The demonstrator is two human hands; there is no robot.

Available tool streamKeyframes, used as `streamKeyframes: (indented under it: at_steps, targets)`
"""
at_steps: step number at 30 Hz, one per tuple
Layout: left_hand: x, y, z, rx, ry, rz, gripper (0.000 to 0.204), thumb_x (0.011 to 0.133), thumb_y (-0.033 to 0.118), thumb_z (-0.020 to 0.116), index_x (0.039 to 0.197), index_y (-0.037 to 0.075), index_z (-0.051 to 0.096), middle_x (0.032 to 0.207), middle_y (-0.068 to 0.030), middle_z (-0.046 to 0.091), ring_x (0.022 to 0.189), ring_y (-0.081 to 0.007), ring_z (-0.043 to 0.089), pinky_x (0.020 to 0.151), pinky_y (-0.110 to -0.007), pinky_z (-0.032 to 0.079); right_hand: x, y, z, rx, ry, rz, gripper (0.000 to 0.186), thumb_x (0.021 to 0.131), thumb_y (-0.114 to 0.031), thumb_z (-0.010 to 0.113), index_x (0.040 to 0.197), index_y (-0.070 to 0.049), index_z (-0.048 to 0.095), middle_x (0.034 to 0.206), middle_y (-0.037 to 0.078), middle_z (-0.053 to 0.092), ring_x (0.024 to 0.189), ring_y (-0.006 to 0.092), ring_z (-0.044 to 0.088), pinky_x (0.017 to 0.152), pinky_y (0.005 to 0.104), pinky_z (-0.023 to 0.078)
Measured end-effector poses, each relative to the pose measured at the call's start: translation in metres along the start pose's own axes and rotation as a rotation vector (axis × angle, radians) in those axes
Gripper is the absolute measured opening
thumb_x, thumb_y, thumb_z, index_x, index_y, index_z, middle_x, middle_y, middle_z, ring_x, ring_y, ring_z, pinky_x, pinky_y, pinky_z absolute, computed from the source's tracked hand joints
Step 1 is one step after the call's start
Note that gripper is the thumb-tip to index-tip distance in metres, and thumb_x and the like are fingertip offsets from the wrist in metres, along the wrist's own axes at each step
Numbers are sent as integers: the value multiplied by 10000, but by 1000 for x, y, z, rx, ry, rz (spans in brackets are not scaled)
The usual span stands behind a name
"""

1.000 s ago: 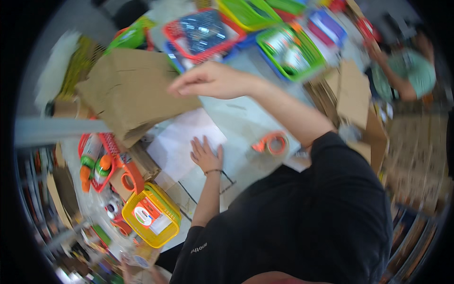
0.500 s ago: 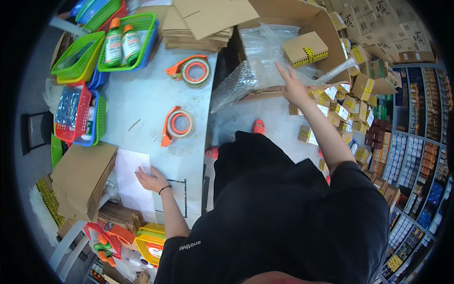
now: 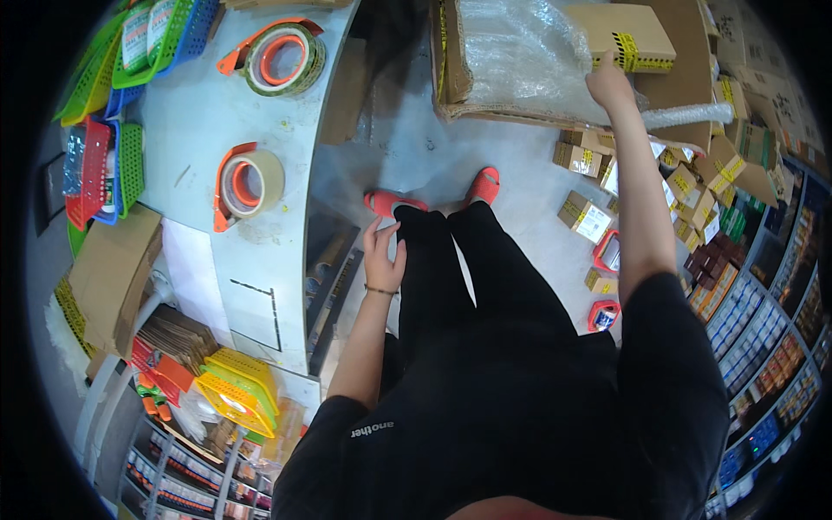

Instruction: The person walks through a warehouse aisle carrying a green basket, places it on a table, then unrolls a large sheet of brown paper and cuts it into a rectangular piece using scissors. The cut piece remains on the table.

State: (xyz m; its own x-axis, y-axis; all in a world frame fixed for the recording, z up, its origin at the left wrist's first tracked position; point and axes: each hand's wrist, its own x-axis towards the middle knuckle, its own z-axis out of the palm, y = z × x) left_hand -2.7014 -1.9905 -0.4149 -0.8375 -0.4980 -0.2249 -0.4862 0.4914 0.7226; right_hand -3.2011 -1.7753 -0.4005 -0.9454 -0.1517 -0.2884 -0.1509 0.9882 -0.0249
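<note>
Inside the open carton, the taped box is now meeting the right hand, whose grip is staying unclear; the left hand, having left the paper, is hanging loosely spread, contributing nothing.

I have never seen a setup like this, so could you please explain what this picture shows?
There is no machine, just a bare-handed person, seen from a fisheye camera worn on the head, so straight edges bend. On the table to the left lie two tape dispensers and a white sheet, with stacked cardboard beside it. The right hand reaches to a taped box in a large open carton with bubble wrap; whether it grips is unclear. The left hand is empty.
</note>
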Motion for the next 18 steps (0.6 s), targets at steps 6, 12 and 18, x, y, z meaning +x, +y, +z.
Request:
streamKeyframes:
  at_steps: [6,12,18]
  targets:
    - [81,-149,106,223,-336,-348,545,847,252,676,1363,181,515,1460,-259,338,1327,-409,417,1060,-461,413,-115,2,2,142,520,-727,406,733,-432,792,834,-86,605,727,67,573,682,279,566,649,391,421]
    - [204,-279,170,378,-409,-630,596,840,378,675,1375,175,506,1512,-241,281,1333,-395,411,1074,-437,415,27,-25,43,-31,860,-880,563,644,-595,781,685,-107,504,606,44,490,551,233,513,543,365,393]
    - [273,-374,233,381,-335,-593,617,840,383,675,1396,184,494,1538,-216,253,1368,-384,375,1098,-425,388,61,10,66,192,840,-571,398,800,-371,776,997,-53,640,790,52,608,695,130,552,652,278,444]
